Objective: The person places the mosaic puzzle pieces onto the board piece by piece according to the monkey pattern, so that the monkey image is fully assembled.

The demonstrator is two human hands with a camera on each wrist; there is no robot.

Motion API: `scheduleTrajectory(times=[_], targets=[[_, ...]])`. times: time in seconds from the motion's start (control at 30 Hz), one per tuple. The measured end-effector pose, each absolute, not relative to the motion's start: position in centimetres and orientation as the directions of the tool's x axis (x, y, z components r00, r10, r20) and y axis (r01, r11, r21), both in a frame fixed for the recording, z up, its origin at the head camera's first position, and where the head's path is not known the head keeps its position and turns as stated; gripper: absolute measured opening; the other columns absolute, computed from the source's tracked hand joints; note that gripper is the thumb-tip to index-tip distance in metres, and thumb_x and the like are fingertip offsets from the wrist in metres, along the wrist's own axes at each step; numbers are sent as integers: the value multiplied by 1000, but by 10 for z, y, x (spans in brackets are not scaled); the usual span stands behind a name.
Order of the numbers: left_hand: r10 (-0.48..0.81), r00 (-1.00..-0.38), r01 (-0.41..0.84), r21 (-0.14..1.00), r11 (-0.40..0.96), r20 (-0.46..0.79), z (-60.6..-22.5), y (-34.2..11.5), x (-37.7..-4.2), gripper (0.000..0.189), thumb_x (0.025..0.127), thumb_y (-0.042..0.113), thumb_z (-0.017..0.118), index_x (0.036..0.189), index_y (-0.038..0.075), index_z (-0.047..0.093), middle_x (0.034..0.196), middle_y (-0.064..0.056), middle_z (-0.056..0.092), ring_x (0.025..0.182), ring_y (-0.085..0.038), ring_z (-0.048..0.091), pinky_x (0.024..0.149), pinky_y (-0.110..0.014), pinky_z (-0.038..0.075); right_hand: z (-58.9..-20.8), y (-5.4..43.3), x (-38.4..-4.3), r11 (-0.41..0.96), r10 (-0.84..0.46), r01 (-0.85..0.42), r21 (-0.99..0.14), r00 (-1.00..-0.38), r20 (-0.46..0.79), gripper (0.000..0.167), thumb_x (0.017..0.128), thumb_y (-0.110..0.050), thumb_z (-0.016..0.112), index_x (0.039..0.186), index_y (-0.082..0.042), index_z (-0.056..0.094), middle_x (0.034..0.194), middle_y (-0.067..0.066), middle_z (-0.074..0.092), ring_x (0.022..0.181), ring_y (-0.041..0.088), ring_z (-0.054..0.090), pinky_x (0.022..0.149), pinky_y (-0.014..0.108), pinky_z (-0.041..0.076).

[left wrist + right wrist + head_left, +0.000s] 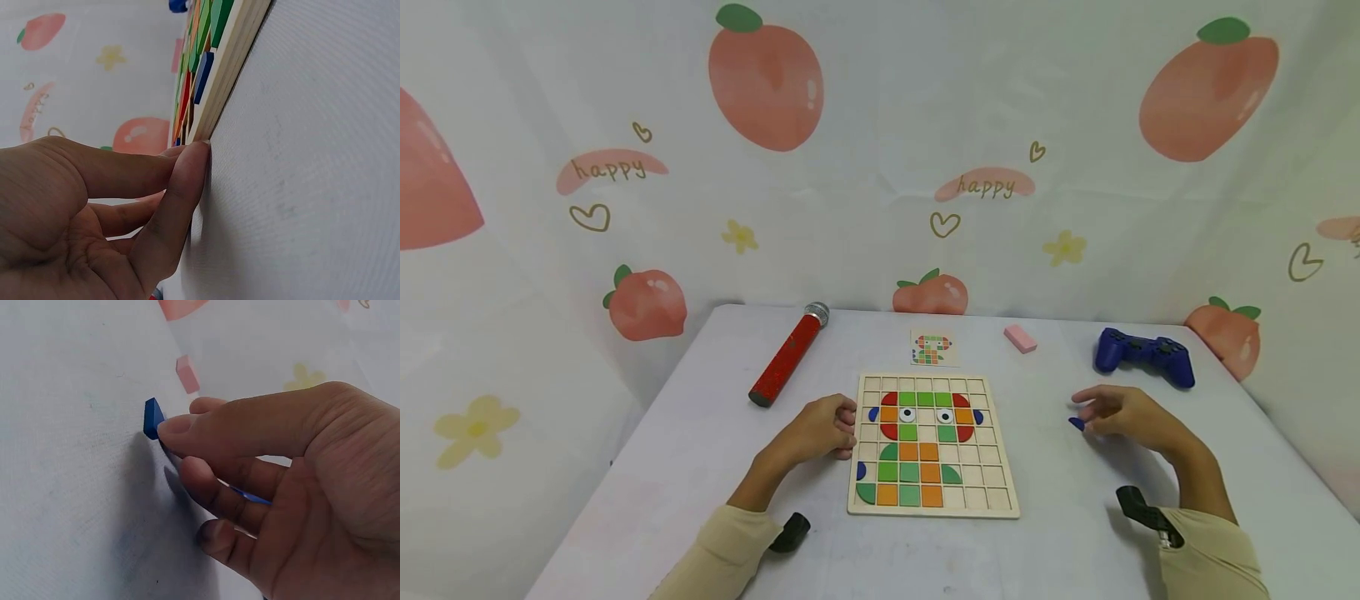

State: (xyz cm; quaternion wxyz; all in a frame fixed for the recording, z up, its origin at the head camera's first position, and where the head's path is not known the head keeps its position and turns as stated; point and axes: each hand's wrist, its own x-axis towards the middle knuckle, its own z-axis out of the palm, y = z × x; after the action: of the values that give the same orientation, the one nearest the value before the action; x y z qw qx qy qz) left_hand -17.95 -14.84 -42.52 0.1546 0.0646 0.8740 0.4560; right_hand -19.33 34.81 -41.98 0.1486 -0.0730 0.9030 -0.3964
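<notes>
My right hand (pixel 1126 413) pinches a small blue half-round tile (pixel 151 419) between thumb and fingers, just above the table to the right of the board. At the left edge of a wooden grid board (pixel 977 506), my left hand (pixel 822 427) holds the rim with its fingertips. In the left wrist view the thumb and a finger meet right at the edge of the board (pixel 228 81). Red, green, orange and blue tiles fill part of the grid, with two eye tiles (pixel 945 416) among them. A blue half-round tile (pixel 861 471) sits at the left side.
Behind the board lies a small pattern card (pixel 934 348). A red microphone (pixel 786 360) is at the back left. At the back right are a pink eraser-like block (pixel 1020 338) and a blue game controller (pixel 1144 357). A fruit-print curtain (pixel 850 208) hangs behind the white table.
</notes>
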Motion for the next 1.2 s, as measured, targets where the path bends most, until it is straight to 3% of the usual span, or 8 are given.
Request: scheduleTrajectory(times=[0.4, 0.8, 1.2], targets=[[255, -943, -27, 813, 582, -213, -428, -148, -181, 48, 90, -3, 77, 135, -3, 61, 104, -8, 63, 88, -18, 63, 75, -28, 65, -420, 340, -193, 690, -282, -34, -723, -933, -225, 40, 86, -11, 83, 121, 3, 72, 94, 6, 63, 86, 14, 56, 71, 23, 49], [254, -944, -27, 818, 575, -211, -427, -148, -180, 48, 90, -4, 77, 135, -4, 61, 104, -8, 64, 88, -18, 63, 75, -29, 66, -418, 331, -197, 797, -190, 1, -604, -949, -252, 32, 87, -21, 84, 112, -3, 75, 93, 4, 61, 90, 21, 53, 73, 31, 43], [248, -942, -48, 820, 570, -227, -424, -147, -179, 48, 90, -5, 76, 135, -4, 60, 104, -9, 63, 87, -18, 63, 74, -29, 66, -418, 298, -200, 733, -271, -126, -668, -955, -117, 28, 89, -24, 83, 109, -5, 77, 94, 2, 65, 89, 17, 56, 72, 24, 47]])
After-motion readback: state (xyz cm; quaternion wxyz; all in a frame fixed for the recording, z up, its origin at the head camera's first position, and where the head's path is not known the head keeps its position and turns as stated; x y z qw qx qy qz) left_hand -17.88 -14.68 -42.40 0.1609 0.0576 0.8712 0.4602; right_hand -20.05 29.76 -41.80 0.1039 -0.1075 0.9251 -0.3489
